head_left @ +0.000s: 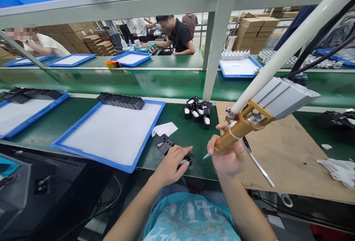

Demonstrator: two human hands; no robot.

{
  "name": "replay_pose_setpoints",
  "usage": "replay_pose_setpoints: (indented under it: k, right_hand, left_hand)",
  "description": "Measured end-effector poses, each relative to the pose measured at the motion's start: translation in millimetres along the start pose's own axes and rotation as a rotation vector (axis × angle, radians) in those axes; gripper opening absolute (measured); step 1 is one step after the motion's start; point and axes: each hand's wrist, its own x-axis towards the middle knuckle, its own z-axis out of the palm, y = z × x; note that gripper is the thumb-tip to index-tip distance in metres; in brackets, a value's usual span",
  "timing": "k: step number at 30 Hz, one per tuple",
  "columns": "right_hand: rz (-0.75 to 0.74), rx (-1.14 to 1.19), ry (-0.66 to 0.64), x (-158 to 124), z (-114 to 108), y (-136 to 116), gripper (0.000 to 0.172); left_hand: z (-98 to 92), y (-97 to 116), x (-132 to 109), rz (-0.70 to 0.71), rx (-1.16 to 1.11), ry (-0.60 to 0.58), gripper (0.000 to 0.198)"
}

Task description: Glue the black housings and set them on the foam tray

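My right hand [229, 157] is wrapped round a gold-coloured dispensing gun [227, 137], whose pale blue nozzle points down to the left. My left hand [172, 163] rests at the table's near edge, thumb and fingers round a small black plastic housing [189, 157] that they mostly hide. The nozzle tip is a short way right of that housing, apart from it. Just beyond my left hand lie more black housings [164, 144] and a white paper scrap [165, 129]. Several black housings with white parts inside [197, 111] form a cluster farther back.
A blue-rimmed tray [94, 122] with a row of black housings stands to the left, another tray [30, 117] beyond it. Tweezers [259, 165] lie on a brown board [288, 159] at right. A pale pole [288, 44] slants above. Co-workers sit across the line.
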Motion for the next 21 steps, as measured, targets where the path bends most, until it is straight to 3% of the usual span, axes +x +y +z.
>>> replay_pose_setpoints:
  k: [5,10,17,21]
  right_hand:
    - [0.004,0.017,-0.022,-1,-3,1,0.034]
    - [0.005,0.004,-0.013,-1,-4,1,0.034]
    - [-0.005,-0.005,-0.001,0,-3,1,0.03]
    - [-0.007,0.009,-0.009,-1,-3,-1,0.029]
  left_hand:
    - [10.0,6,-1,0.029,0.029,0.135,0.04]
    - [21.1,13,1,-0.031,-0.002,0.228,0.027]
    - [29.8,14,-5,0.009,0.458,0.04,0.044]
    - [30.0,11,-8,0.035,0.537,0.056,0.05]
